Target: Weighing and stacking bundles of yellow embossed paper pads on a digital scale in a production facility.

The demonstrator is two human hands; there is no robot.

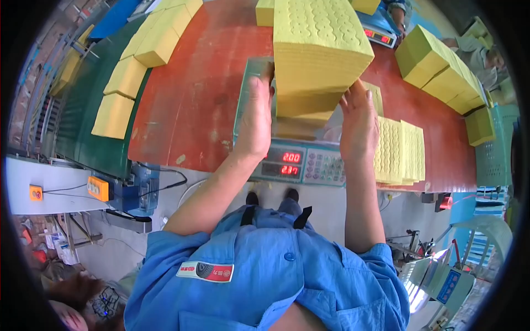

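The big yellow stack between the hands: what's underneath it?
Under the yellow stack is a scale; its display with lit red digits and its keypad show along the near edge. The stack covers much of the weighing surface, and whether they touch cannot be told.

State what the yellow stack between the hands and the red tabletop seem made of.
Yellow stack: probably matte paper sheets; fine layers line its side, and its top looks embossed. Red tabletop: possibly painted board, faintly shiny, with scuffs and pale patches.
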